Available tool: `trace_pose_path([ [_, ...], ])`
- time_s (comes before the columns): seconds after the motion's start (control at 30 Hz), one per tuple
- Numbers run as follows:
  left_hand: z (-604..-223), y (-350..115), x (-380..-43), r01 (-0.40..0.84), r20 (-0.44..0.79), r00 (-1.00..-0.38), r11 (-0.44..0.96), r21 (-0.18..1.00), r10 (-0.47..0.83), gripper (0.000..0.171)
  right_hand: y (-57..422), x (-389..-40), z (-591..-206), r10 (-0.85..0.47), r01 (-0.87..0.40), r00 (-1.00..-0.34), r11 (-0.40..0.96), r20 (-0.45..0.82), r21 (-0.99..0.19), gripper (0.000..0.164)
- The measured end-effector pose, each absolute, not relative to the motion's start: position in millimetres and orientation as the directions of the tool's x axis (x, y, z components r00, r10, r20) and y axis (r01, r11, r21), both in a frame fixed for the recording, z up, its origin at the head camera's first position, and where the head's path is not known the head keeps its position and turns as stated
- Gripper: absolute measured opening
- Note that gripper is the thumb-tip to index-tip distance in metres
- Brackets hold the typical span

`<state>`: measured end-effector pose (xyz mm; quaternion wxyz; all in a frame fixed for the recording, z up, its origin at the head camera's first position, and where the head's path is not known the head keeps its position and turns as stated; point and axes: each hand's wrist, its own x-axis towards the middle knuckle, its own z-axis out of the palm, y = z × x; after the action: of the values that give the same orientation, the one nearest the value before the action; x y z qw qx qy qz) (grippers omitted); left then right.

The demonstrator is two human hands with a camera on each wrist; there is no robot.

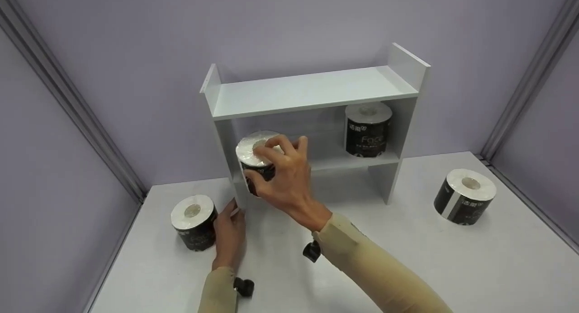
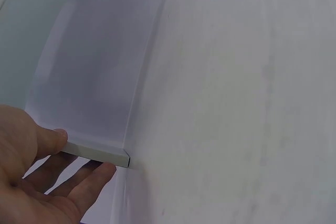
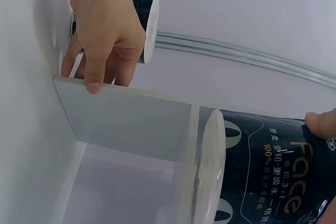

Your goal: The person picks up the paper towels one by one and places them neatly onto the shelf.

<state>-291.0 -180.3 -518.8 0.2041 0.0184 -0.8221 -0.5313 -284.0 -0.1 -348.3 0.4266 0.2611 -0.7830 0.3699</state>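
Note:
My right hand [image 1: 289, 177] grips a toilet paper roll [image 1: 248, 151] in dark wrapping, at the left end of the middle board of a white shelf unit [image 1: 312, 93]. In the right wrist view the roll [image 3: 273, 166] has its white end close against the board's edge; whether it rests there I cannot tell. Low on the unit's left side panel, my left hand [image 1: 230, 236] pinches the front edge. The left wrist view shows that panel edge [image 2: 97, 152] between thumb and fingers of the hand [image 2: 37, 177].
Another roll [image 1: 367, 134] stands at the right end of the middle board. One roll [image 1: 194, 222] is on the table just left of my left hand, and one more [image 1: 466, 197] sits far right. Walls [image 1: 289, 28] enclose the white table [image 1: 407, 258].

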Motion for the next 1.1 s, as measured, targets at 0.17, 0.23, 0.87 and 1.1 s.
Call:
trace_pose_path([
  [0.17, -520.0, -180.6, -291.1, 0.204, 0.344, -0.905, 0.453, 0.868, -0.252, 0.043, -2.2, -284.4, -349.7, -0.094, -0.723, -0.499, 0.593, 0.862, -0.354, 0.035],
  [0.23, -520.2, -180.4, -291.0, 0.201, 0.346, -0.903, 0.46, 0.865, -0.255, 0.043, -3.0, -285.0, -350.2, -0.089, -0.724, -0.494, 0.593, 0.865, -0.352, 0.035],
  [0.87, -519.9, -180.7, -293.9, 0.171, 0.322, -0.913, 0.479, 0.861, -0.252, 0.044, -6.7, -288.5, -345.7, -0.091, -0.701, -0.514, 0.618, 0.853, -0.356, 0.034],
  [1.1, -521.2, -180.4, -293.4, 0.211, 0.374, -0.894, 0.501, 0.839, -0.248, 0.042, -7.7, -293.6, -344.8, -0.089, -0.7, -0.508, 0.622, 0.857, -0.351, 0.035],
])
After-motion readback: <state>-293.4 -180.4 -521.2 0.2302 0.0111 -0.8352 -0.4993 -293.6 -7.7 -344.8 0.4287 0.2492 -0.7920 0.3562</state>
